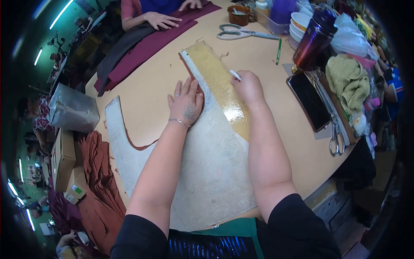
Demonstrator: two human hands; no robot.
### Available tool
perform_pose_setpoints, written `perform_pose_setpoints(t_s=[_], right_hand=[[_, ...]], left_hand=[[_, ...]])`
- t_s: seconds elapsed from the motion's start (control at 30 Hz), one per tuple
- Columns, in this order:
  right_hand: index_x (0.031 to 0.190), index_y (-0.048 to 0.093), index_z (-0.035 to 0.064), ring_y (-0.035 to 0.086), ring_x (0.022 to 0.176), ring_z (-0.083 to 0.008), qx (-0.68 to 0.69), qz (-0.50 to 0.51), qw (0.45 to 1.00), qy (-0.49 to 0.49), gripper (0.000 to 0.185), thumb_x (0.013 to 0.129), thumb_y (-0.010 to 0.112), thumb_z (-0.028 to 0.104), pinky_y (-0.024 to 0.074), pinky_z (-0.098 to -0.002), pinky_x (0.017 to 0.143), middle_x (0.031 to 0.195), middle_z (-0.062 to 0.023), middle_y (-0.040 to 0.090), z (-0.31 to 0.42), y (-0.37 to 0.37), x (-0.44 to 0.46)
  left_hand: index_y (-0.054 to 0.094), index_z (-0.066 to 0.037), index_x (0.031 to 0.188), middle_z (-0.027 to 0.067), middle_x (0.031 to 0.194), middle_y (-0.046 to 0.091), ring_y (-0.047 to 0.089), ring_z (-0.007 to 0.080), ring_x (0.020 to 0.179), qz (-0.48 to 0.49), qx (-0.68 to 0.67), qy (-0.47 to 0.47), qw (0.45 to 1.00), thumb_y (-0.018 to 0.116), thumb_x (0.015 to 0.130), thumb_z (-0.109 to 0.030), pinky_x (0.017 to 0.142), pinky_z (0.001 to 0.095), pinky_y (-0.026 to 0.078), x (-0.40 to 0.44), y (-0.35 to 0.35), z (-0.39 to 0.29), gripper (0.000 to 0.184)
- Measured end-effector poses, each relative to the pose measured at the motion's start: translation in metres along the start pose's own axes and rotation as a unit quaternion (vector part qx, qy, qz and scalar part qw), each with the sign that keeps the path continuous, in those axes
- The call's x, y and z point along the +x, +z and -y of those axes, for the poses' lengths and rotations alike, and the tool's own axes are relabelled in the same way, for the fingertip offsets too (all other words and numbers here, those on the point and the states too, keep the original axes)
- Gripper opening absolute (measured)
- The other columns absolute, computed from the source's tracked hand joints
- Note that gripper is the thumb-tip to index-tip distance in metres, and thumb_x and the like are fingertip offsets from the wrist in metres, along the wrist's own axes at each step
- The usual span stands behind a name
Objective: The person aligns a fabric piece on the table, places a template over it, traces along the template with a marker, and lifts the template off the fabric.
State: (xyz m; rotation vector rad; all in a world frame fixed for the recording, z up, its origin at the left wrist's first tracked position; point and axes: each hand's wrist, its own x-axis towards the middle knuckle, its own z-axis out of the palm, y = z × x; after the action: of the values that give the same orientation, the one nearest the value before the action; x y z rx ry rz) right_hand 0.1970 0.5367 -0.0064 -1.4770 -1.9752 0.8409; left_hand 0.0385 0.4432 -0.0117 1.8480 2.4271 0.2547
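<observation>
A large grey pattern template (pixel 211 172) with a curved cut-out lies on the table, and a strip of rust-brown fabric (pixel 188 67) shows along its edge. A shiny yellowish band (pixel 215 80) covers the template's upper right arm. My left hand (pixel 187 101) lies flat on the narrow part, fingers stretched along the brown edge, with a ring and a bracelet on it. At the right edge of the yellowish band, my right hand (pixel 250 88) is closed around a white pen-like stick (pixel 235 75), whose end shows above the fingers.
Across the table, another person's hands (pixel 161 20) rest on maroon fabric (pixel 146 54). Large scissors (pixel 246 33) and a green pen (pixel 279 52) lie at the back. A phone (pixel 308 101), small scissors (pixel 337 140) and a tumbler (pixel 315 39) are at right; rust-brown fabric (pixel 101 185) hangs left.
</observation>
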Motion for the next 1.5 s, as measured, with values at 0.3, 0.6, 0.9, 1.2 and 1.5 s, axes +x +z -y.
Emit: perform_pose_setpoints(t_s=[0.3, 0.6, 0.9, 1.2, 1.5], right_hand=[[0.074, 0.063, 0.0017, 0.057, 0.078, -0.0325, -0.015, 0.002, 0.999, 0.028, 0.01, 0.068, 0.055, 0.003, 0.045, -0.0377, 0.072, 0.083, -0.0176, 0.059, 0.0, 0.001, 0.003], [0.078, 0.061, 0.0032, 0.057, 0.075, -0.0339, -0.05, -0.06, 0.997, -0.012, 0.012, 0.069, 0.054, 0.006, 0.0447, -0.0386, 0.07, 0.079, -0.0189, 0.058, -0.002, 0.007, 0.005], [0.079, 0.06, 0.0049, 0.044, 0.056, -0.0073, 0.394, 0.113, 0.909, 0.076, 0.016, 0.08, 0.053, 0.019, 0.0367, -0.0198, 0.054, 0.062, 0.0016, 0.051, 0.038, 0.007, -0.005], [0.078, 0.057, -0.0012, 0.05, 0.06, -0.0077, 0.207, 0.301, 0.931, -0.017, 0.027, 0.082, 0.055, 0.026, 0.0417, -0.0212, 0.056, 0.066, -0.0046, 0.058, 0.079, 0.06, -0.056], [0.087, 0.057, 0.0018, 0.047, 0.063, -0.0045, 0.103, 0.269, 0.957, -0.038, 0.022, 0.083, 0.055, 0.023, 0.0392, -0.0186, 0.057, 0.069, 0.0011, 0.055, 0.067, 0.053, -0.047]], left_hand=[[0.026, -0.017, 0.132, 0.0029, 0.14, 0.016, 0.011, 0.0279, 0.129, 0.038, 0.028, -0.017, 0.999, 0.032, 0.087, -0.035, 0.096, 0.0592, 0.014, 0.005, 0.002, -0.001, 0.049], [0.034, -0.002, 0.126, 0.0137, 0.133, 0.029, 0.021, 0.035, 0.124, -0.075, -0.101, 0.045, 0.991, 0.039, 0.084, -0.025, 0.1, 0.0457, 0.018, 0.001, 0.01, 0.019, 0.048], [0.032, -0.02, 0.128, 0.0067, 0.137, 0.02, 0.011, 0.0312, 0.128, 0.093, -0.055, 0.184, 0.977, 0.048, 0.079, -0.038, 0.09, 0.0649, 0.019, -0.126, -0.016, -0.049, 0.054], [0.042, -0.02, 0.12, 0.0088, 0.131, 0.028, 0.016, 0.0353, 0.125, 0.041, -0.151, 0.165, 0.974, 0.047, 0.077, -0.041, 0.086, 0.0689, 0.017, -0.129, -0.003, -0.042, 0.047], [0.039, -0.021, 0.123, 0.0073, 0.134, 0.024, 0.011, 0.0328, 0.127, 0.032, -0.16, 0.166, 0.972, 0.049, 0.077, -0.039, 0.086, 0.0686, 0.017, -0.129, -0.002, -0.04, 0.05]])
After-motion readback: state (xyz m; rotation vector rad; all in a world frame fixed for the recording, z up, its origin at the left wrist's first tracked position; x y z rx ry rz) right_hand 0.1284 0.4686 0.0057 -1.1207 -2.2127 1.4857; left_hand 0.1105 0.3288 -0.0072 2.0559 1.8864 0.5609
